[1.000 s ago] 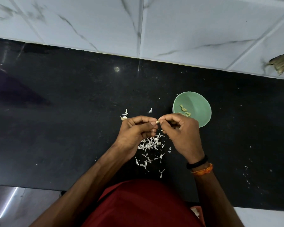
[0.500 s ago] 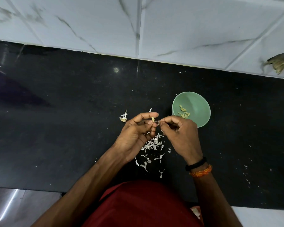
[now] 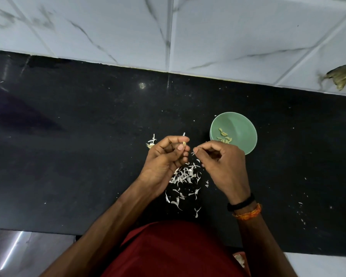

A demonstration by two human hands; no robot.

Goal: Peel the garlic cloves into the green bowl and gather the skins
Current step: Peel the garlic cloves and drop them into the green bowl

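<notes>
Fingertips of my left hand pinch a small pale garlic clove, its yellowish tip poking out between thumb and forefinger. From the head view, my right hand curls with thumb and forefinger pressed together; whether they hold a skin scrap I cannot tell. Thin white skins litter the black counter beneath both hands. Peeled cloves lie in the green bowl just beyond my right hand.

The curled right hand hides part of the round green bowl's near rim; whether its pinched fingertips hold anything is unclear.
</notes>
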